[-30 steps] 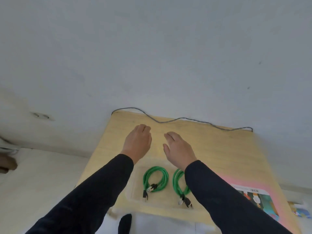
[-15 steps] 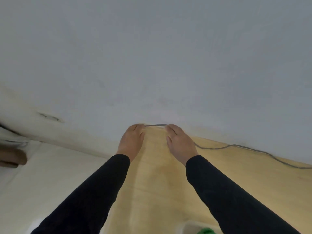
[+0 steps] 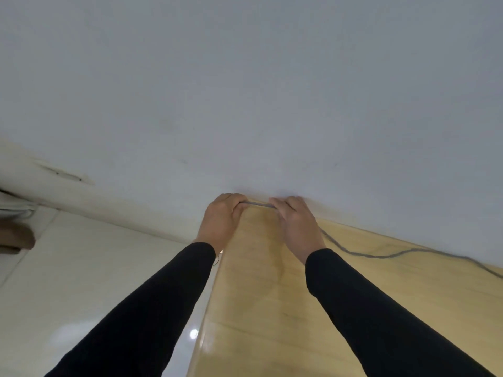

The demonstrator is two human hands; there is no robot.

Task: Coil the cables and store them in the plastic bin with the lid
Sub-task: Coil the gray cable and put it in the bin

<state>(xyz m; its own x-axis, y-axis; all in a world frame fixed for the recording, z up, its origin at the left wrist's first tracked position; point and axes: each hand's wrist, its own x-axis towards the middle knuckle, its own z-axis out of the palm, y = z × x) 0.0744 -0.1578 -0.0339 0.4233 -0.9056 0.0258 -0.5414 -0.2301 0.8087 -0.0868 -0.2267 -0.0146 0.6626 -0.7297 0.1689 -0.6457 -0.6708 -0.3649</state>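
A thin grey cable (image 3: 381,255) runs along the far edge of the wooden table (image 3: 272,308), against the wall. My left hand (image 3: 221,217) and my right hand (image 3: 295,223) both grip its left end at the table's far left corner. A short straight stretch of cable (image 3: 255,204) shows between the two fists. The rest trails off to the right, out of frame. The plastic bin and the green coiled cables are out of view.
A plain grey wall (image 3: 245,104) rises just behind the table. Pale tiled floor (image 3: 81,281) lies to the left of the table edge. Some brown and white objects (image 3: 13,227) sit at the far left.
The view swung up and left, so the bin with green cables dropped out of frame. Both hands reached the table's far corner and closed their fingers on the grey cable's end.
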